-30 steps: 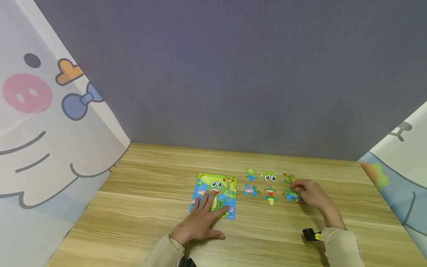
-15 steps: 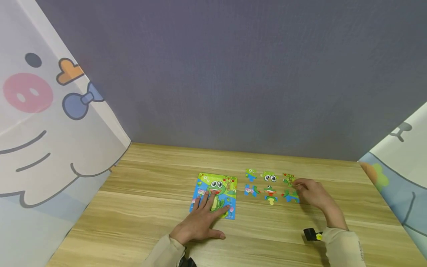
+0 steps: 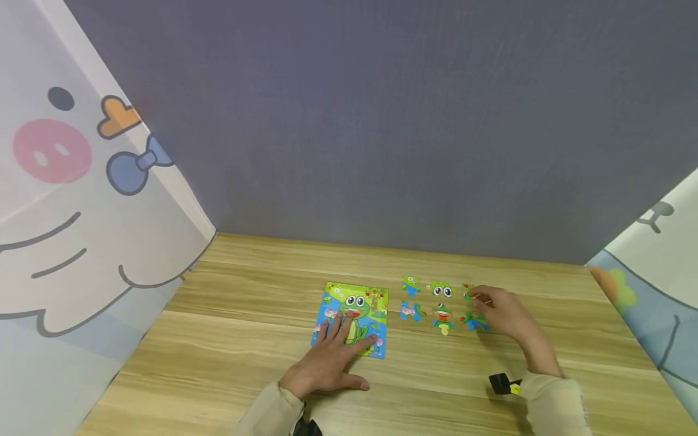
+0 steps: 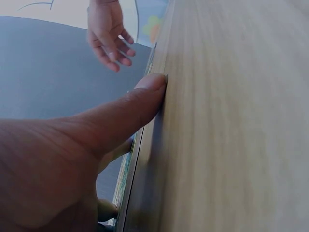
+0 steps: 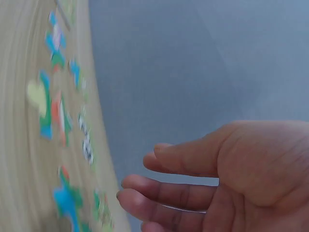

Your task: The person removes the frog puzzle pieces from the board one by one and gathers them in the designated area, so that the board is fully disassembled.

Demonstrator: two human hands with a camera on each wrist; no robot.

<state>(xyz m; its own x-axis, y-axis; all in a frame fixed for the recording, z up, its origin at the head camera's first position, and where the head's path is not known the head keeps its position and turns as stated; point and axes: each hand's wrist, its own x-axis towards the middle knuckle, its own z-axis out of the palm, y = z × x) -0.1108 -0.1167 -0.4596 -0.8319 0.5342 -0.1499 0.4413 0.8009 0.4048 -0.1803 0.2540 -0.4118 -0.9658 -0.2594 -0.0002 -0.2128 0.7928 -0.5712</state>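
Note:
My left hand (image 3: 325, 362) lies spread on a square frog puzzle (image 3: 355, 301), its fingers straight and its thumb on the wood beside it. To the right, my right hand (image 3: 504, 313) hovers over the right end of a group of loose pieces. In the right wrist view its thumb and fingers (image 5: 140, 193) are loosely bent, with nothing visible between them. Nearest to it are the upper right piece (image 3: 468, 293), partly covered by the fingertips, and the blue-green lower right piece (image 3: 475, 322). Further left lie the eyes piece (image 3: 440, 290) and the mouth piece (image 3: 442, 313).
Two more pieces, the upper left one (image 3: 411, 286) and the pink-flowered one (image 3: 409, 310), lie between the group's middle and the puzzle. A grey panel (image 3: 371, 151) stands behind the wooden table (image 3: 262, 284). Cartoon-printed curtains (image 3: 65, 242) hang at both sides.
My right hand has moved slightly left and away from me, from the lower right piece to over the upper right one. That lower piece's visible outline has altered. My left hand stays put.

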